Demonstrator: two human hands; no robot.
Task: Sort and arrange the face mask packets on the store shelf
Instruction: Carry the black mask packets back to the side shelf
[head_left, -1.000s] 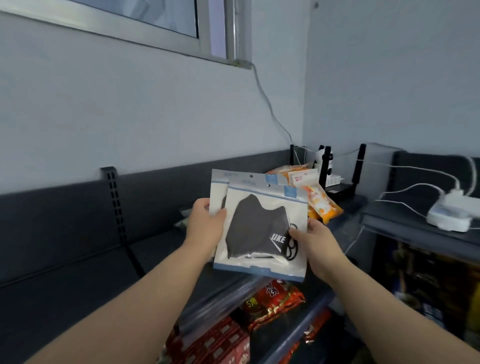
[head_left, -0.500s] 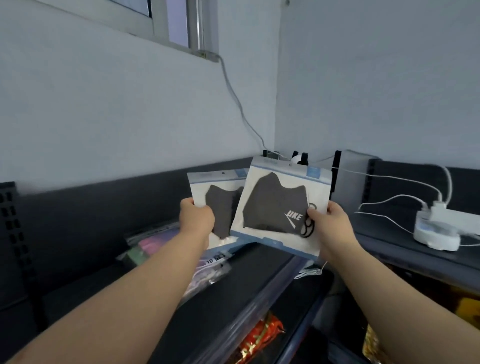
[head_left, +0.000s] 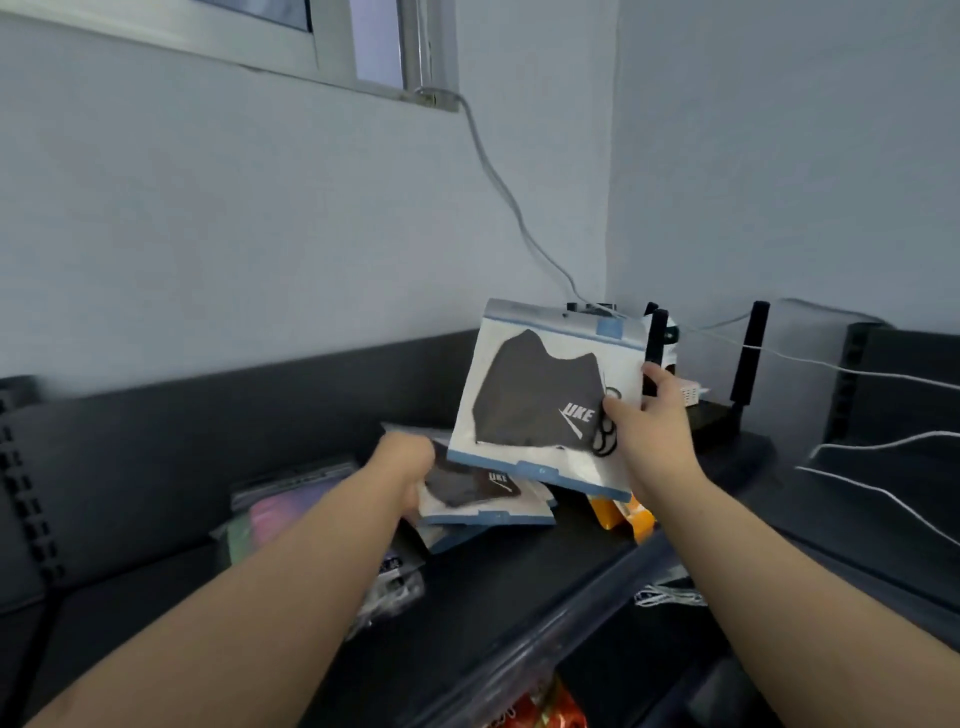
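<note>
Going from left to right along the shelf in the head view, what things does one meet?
Pastel packet, left hand gripping lower mask packet, raised mask packet, right hand, rightmost antenna, white cables.

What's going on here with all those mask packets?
A person is sorting face mask packets on a dark shelf. The right hand holds one black mask packet up in the air by its right edge. The left hand holds a second packet down low, at a small pile lying on the shelf. Pastel packets lie further left, and orange packets show just below the raised one.
</note>
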